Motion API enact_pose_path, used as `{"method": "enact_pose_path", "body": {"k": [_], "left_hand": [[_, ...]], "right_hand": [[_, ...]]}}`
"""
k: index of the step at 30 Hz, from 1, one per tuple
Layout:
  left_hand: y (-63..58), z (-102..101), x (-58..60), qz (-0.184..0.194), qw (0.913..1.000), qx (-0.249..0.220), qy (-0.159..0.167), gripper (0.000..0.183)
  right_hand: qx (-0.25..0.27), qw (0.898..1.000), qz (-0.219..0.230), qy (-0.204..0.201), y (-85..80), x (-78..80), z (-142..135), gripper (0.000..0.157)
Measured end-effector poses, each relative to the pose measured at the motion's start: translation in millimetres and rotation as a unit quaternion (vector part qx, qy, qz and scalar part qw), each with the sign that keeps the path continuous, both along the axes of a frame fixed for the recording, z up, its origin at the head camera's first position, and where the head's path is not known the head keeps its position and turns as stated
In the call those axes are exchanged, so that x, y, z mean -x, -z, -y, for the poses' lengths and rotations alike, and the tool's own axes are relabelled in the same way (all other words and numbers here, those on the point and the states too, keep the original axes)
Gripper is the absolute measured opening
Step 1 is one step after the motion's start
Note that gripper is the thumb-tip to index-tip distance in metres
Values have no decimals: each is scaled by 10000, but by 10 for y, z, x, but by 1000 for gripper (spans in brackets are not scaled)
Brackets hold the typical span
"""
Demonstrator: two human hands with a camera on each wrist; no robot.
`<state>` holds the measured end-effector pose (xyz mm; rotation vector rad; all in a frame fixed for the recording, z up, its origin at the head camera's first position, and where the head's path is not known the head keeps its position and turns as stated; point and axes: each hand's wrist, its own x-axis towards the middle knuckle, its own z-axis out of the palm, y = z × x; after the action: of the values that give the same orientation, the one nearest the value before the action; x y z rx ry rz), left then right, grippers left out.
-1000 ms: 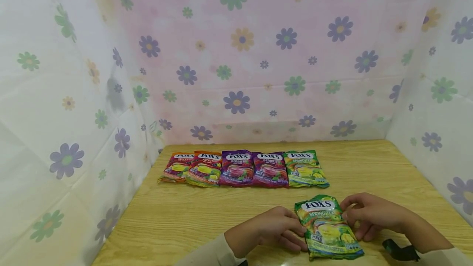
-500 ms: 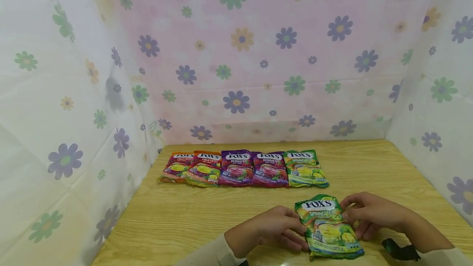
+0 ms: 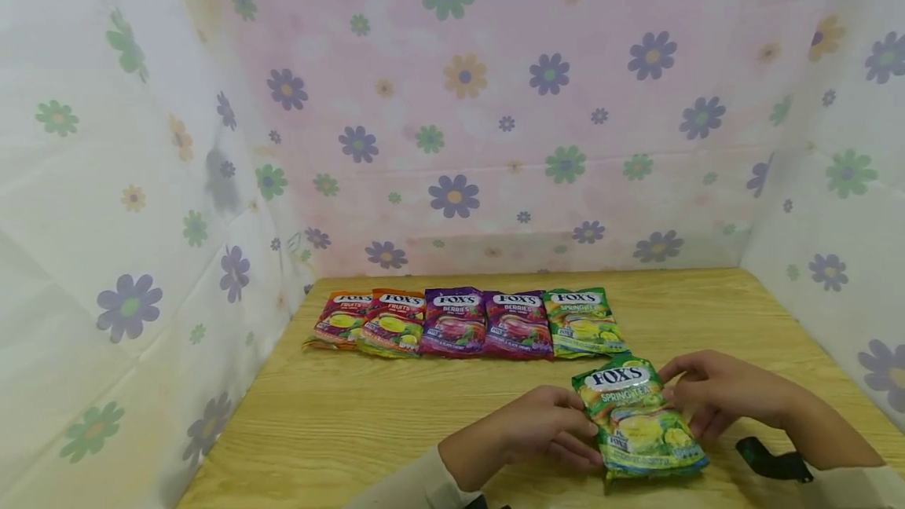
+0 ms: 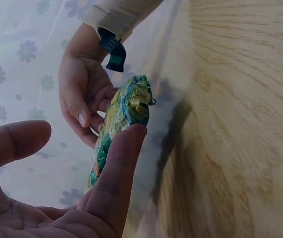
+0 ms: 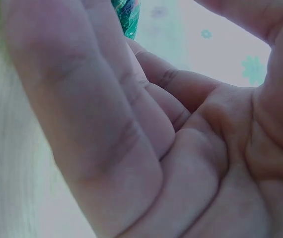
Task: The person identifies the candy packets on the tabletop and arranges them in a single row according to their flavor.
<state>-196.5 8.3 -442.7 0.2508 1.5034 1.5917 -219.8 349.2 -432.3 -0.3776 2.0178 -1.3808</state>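
Observation:
A green Fox's Spring Tea candy bag (image 3: 639, 419) lies between both hands in the head view, label up, slightly tilted. My left hand (image 3: 544, 430) touches its left edge with extended fingers. My right hand (image 3: 731, 395) touches the right edge. From the left wrist view, the candy bag (image 4: 124, 119) appears edge-on, apart from the tabletop; the left thumb (image 4: 20, 141) stands clear of it. In the right wrist view the right fingers (image 5: 82, 99) are nearly straight, and only a green corner of the bag (image 5: 127, 17) shows past them.
Farther back on the wooden table (image 3: 396, 407) lies a row of candy bags: two orange-red Fruits bags (image 3: 391, 323), two purple Berries bags (image 3: 454, 323) and one green Spring Tea bag (image 3: 585, 323). Flowered cloth (image 3: 495, 179) surrounds the table at the back and sides.
Over the last half second both hands have raised the near Spring Tea bag and moved it slightly away and to the right. The back row has not moved.

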Motion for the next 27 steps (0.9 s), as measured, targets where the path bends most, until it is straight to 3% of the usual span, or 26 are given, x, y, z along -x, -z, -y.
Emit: {"method": "enact_pose_path", "body": {"k": [13,27], "left_hand": [[-98,-75,53,-435,9985,-211,-242,43],[-238,-174,156,-572,9966,-242,-543,55]], "right_hand": [[-158,9990,-388,152,-144,31,-64,60],[-166,9966,-748,299,-318,72,-141,64]]}}
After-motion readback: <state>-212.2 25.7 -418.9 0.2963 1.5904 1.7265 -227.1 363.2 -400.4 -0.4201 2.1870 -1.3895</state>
